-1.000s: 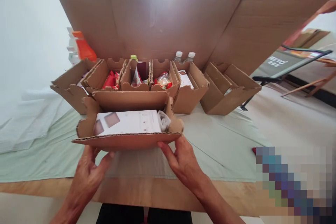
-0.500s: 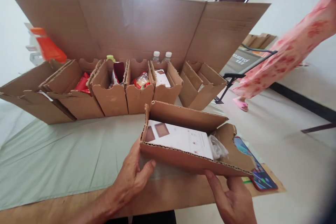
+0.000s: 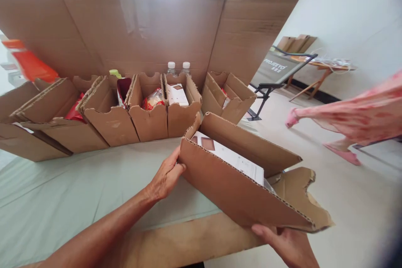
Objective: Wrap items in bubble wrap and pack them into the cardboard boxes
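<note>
Both my hands hold an open brown cardboard tray box (image 3: 232, 188) over the table's near right corner. My left hand (image 3: 165, 176) grips its left end, fingers curled on the corner. Under its right end, my right hand (image 3: 284, 243) supports it with fingers closed against the bottom. A white printed packet (image 3: 229, 155) and some clear plastic lie inside it. The box is turned with its right end out past the table edge.
Several cardboard tray boxes (image 3: 147, 113) with snacks and bottles stand in a row before a tall cardboard sheet (image 3: 141, 29). A pale green cloth (image 3: 78, 184) covers the table. A person in a pink dress (image 3: 354, 113) walks at the right. A folding stand (image 3: 276, 71) stands behind.
I have carried the box from the table's middle to the right and turned it, while my view swung right. The person in pink has moved across the floor.
</note>
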Demonstrator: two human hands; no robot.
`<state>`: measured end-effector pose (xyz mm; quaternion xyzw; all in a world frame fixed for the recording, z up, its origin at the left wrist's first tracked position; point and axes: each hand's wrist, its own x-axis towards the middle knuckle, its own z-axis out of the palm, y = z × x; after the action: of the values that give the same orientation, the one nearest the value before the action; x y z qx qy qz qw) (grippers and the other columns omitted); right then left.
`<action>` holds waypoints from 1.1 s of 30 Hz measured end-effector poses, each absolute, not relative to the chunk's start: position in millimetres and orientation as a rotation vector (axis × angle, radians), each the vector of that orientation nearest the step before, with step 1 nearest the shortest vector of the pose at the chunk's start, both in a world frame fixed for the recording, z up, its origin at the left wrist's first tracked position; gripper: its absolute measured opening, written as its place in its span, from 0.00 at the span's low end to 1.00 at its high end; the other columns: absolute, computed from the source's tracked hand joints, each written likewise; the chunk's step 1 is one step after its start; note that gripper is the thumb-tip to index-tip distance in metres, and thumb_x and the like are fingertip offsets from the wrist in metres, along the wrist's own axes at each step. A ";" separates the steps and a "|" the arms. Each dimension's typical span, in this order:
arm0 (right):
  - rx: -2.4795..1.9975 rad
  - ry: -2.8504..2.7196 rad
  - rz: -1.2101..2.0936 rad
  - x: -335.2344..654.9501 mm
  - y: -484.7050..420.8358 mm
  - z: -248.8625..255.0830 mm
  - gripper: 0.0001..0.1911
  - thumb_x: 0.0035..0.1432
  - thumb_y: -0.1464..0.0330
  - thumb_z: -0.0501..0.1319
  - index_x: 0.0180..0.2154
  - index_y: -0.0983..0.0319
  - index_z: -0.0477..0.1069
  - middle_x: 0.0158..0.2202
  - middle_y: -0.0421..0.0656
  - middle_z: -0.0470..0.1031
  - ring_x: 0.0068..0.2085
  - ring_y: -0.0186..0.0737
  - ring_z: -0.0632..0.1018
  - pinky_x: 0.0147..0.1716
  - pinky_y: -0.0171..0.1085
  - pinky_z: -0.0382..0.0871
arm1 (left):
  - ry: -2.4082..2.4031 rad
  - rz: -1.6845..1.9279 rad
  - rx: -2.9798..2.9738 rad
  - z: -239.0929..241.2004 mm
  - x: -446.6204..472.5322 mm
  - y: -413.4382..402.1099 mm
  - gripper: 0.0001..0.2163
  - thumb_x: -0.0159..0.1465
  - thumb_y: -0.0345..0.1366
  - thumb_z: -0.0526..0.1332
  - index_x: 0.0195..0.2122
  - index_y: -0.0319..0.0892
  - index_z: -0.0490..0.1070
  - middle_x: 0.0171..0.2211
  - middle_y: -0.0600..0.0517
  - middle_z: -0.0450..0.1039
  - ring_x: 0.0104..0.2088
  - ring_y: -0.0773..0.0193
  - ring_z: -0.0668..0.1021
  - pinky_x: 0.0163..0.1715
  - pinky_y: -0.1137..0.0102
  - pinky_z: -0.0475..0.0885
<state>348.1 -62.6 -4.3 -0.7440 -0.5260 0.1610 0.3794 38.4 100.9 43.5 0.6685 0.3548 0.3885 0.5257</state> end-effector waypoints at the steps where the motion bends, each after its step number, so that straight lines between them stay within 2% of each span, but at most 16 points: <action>1: -1.897 -1.324 0.440 349.5 -61.4 -4.4 0.29 0.44 0.44 0.70 0.40 0.58 0.81 0.35 0.49 0.84 0.41 0.62 0.83 0.40 0.52 0.80 | 0.847 0.932 1.612 44.1 41.9 103.2 0.31 0.60 0.30 0.52 0.66 0.45 0.64 0.63 0.52 0.71 0.62 0.47 0.70 0.61 0.57 0.66; 3: -1.918 -1.259 0.430 348.4 -59.8 -4.2 0.26 0.45 0.45 0.71 0.38 0.58 0.81 0.37 0.50 0.84 0.43 0.63 0.83 0.42 0.52 0.80 | 0.852 0.937 1.641 44.6 50.0 108.9 0.30 0.61 0.30 0.52 0.66 0.44 0.64 0.62 0.51 0.72 0.61 0.48 0.72 0.60 0.57 0.67; 5: -1.942 -1.179 0.324 341.2 -56.4 -2.4 0.27 0.44 0.46 0.72 0.40 0.59 0.81 0.38 0.50 0.84 0.45 0.64 0.82 0.46 0.56 0.79 | 0.880 0.942 1.664 41.7 59.9 116.1 0.28 0.64 0.32 0.51 0.67 0.43 0.63 0.63 0.49 0.72 0.61 0.49 0.72 0.61 0.56 0.67; 7: -1.906 -1.122 0.197 327.0 -49.2 2.4 0.35 0.42 0.47 0.74 0.48 0.60 0.78 0.41 0.51 0.83 0.47 0.66 0.81 0.50 0.61 0.76 | 0.919 0.953 1.670 32.9 71.1 122.7 0.27 0.67 0.35 0.52 0.69 0.41 0.59 0.65 0.45 0.69 0.63 0.48 0.71 0.64 0.54 0.65; 9: -1.826 -1.072 0.111 306.8 -39.2 9.4 0.46 0.42 0.49 0.75 0.60 0.61 0.69 0.49 0.53 0.80 0.50 0.67 0.80 0.50 0.65 0.75 | 0.971 0.966 1.662 19.0 81.7 126.2 0.29 0.69 0.39 0.53 0.70 0.38 0.54 0.68 0.40 0.63 0.67 0.47 0.67 0.67 0.51 0.61; 12: -1.746 -0.990 0.032 273.6 -25.9 18.8 0.57 0.43 0.52 0.76 0.70 0.55 0.54 0.63 0.56 0.69 0.59 0.68 0.75 0.50 0.64 0.76 | 1.042 0.993 1.668 -2.4 91.4 123.9 0.32 0.69 0.40 0.55 0.71 0.35 0.50 0.71 0.35 0.56 0.70 0.45 0.62 0.69 0.48 0.55; 14: -1.719 -0.961 0.005 255.7 -21.0 21.2 0.60 0.44 0.53 0.76 0.72 0.52 0.48 0.68 0.55 0.61 0.64 0.69 0.69 0.52 0.63 0.75 | 1.051 1.013 1.692 -11.6 92.7 119.8 0.32 0.67 0.39 0.55 0.71 0.36 0.50 0.71 0.35 0.56 0.71 0.46 0.61 0.70 0.47 0.54; 16: -1.701 -0.928 -0.021 243.3 -18.8 20.9 0.63 0.45 0.53 0.76 0.73 0.52 0.43 0.71 0.56 0.54 0.68 0.69 0.63 0.55 0.64 0.73 | 1.041 1.022 1.722 -15.7 91.4 116.8 0.33 0.65 0.36 0.57 0.71 0.36 0.52 0.70 0.36 0.59 0.70 0.46 0.62 0.70 0.47 0.55; 20: -1.707 -0.881 -0.115 230.9 -14.2 18.8 0.65 0.46 0.53 0.77 0.73 0.57 0.39 0.72 0.60 0.49 0.70 0.69 0.57 0.56 0.63 0.71 | 1.024 1.029 1.758 -17.4 88.7 116.5 0.34 0.61 0.33 0.59 0.70 0.34 0.55 0.68 0.34 0.63 0.67 0.45 0.67 0.68 0.48 0.60; 26: -1.699 -0.992 -0.283 217.3 8.0 20.3 0.61 0.51 0.54 0.75 0.74 0.59 0.40 0.70 0.62 0.54 0.66 0.64 0.66 0.49 0.55 0.77 | 1.029 1.076 1.731 -22.6 90.3 117.5 0.34 0.60 0.30 0.58 0.69 0.37 0.56 0.67 0.37 0.65 0.67 0.47 0.67 0.68 0.50 0.61; 33: -1.652 -1.073 -0.373 216.0 19.3 12.1 0.62 0.49 0.52 0.75 0.73 0.61 0.43 0.67 0.63 0.59 0.63 0.65 0.69 0.44 0.54 0.79 | 1.048 1.118 1.663 -29.1 93.0 117.8 0.35 0.59 0.29 0.58 0.70 0.36 0.54 0.68 0.37 0.63 0.67 0.48 0.69 0.66 0.51 0.64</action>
<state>216.0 19.3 12.1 -0.6945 -0.4512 -0.1569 0.5381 93.0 117.8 -29.1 0.6654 0.4193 0.4474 0.4258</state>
